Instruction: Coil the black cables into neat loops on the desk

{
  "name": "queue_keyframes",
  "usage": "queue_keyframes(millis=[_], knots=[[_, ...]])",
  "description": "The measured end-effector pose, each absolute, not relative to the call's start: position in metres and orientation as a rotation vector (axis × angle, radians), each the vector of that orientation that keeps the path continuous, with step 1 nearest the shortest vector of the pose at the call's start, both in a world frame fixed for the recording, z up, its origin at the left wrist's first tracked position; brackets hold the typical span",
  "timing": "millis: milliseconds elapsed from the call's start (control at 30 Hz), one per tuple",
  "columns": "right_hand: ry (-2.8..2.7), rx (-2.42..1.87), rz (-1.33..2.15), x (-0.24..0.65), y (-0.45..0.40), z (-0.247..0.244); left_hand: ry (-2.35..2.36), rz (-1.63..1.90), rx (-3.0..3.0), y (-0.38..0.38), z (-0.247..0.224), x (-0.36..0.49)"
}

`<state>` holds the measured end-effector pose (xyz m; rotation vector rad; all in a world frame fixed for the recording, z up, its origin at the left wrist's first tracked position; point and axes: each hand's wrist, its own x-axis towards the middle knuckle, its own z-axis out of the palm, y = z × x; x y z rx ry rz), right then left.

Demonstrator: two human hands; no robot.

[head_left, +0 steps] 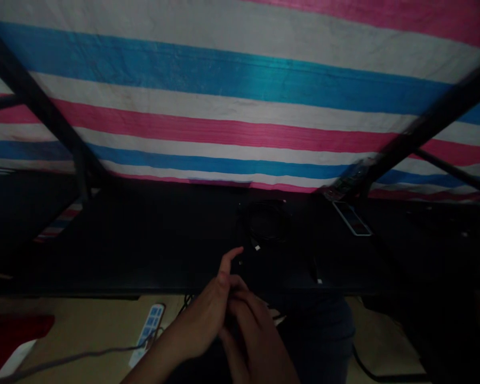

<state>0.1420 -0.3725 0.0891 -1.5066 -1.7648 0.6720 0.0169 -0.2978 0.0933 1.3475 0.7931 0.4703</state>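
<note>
My left hand (pixel 208 313) and my right hand (pixel 256 330) meet at the near edge of the dark table. One finger of the left hand stretches forward over the tabletop; its other fingers are partly hidden behind the right hand. The right hand's fingers are bent inward against the left hand. Whatever lies between them, if anything, is in shadow. Just beyond the fingertips lies a coiled black cable (pixel 251 234) with pale connector ends. Further right is another dark cable piece with a white tip (pixel 319 281).
A phone (pixel 352 220) with a light frame lies at the table's right, near a clear plastic packet (pixel 346 181). Dark slanted posts (pixel 50 104) flank a striped sheet (pixel 224 136). Below, a power strip (pixel 148 330) sits on the floor beside a grey cord (pixel 92 353).
</note>
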Motion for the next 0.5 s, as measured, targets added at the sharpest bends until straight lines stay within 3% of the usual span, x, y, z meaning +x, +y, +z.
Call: queue_keyframes(millis=[267, 500], knots=[[-1.233, -1.542, 1.145, 0.141, -0.362, 0.073, 0.966, 0.472, 1.305, -0.303, 0.094, 0.012], [-1.272, -1.41, 1.324, 0.135, -0.357, 0.071, 0.957, 0.436, 1.333, -0.307, 0.093, 0.009]])
